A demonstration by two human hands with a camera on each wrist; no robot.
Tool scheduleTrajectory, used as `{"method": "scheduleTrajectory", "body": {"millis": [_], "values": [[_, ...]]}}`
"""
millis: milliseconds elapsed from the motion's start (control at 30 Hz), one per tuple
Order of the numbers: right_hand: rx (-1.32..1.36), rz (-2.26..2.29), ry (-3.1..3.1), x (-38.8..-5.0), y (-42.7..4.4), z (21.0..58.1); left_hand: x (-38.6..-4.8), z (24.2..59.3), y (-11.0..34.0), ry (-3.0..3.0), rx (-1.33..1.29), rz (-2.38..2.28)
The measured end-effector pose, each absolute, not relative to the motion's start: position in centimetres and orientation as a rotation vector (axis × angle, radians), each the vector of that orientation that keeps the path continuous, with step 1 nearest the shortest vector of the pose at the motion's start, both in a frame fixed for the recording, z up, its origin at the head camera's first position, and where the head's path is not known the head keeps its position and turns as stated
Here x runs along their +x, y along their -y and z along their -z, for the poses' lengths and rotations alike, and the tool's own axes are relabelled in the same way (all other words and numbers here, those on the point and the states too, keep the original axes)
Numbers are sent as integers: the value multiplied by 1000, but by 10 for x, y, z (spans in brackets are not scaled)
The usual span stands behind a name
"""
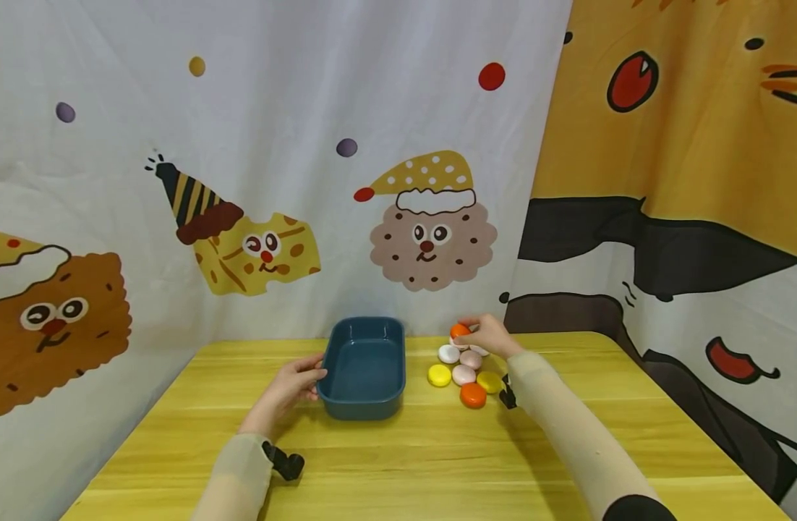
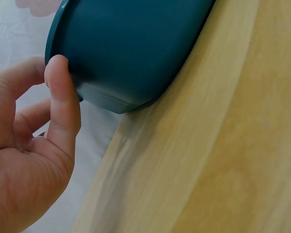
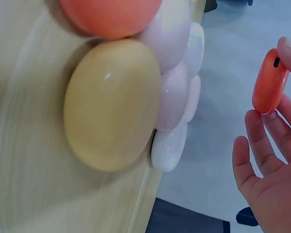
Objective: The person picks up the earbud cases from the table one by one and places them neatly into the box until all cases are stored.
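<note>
My left hand pinches the left rim of a dark teal rectangular dish that stands on the table. In the left wrist view the thumb of that hand lies on the dish's outer wall, with the other fingers behind the rim. My right hand holds a glossy orange pebble-shaped piece by its edges, above the far side of a group of similar pieces. A small black slot shows on the held piece. Below lie yellow, white, pink and another orange piece.
The group of pieces lies close together to the right of the dish. A darker yellow piece is at its right side, by my right wrist. Behind the wooden table hangs a white curtain with cartoon prints.
</note>
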State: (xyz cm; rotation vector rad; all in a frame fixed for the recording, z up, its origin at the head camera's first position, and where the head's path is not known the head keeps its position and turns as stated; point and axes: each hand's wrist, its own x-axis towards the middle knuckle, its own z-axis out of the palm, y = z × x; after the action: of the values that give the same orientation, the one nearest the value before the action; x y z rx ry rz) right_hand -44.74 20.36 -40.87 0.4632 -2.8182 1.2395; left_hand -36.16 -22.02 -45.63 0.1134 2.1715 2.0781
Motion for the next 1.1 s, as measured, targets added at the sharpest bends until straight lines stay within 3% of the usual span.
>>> {"method": "scheduleTrajectory", "body": {"millis": [1100], "values": [[558, -1256, 2786, -447, -159, 387, -358, 454, 224, -2128, 161, -2069]]}}
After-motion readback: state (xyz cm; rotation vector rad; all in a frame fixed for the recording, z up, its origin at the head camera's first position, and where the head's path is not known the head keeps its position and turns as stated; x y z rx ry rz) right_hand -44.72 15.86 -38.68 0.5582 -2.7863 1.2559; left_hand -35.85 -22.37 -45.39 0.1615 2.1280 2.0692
